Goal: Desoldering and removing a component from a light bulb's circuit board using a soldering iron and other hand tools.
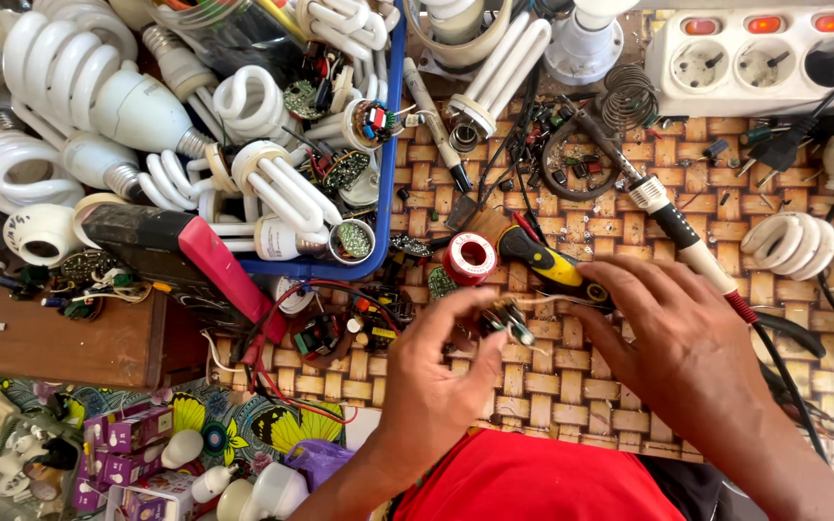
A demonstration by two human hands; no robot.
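I pinch the small wired circuit piece (506, 320) in my left hand (436, 381) over the woven mat (552, 376) — right hand (678, 338) fingers closed on its wire; steady grip, gentle pull.
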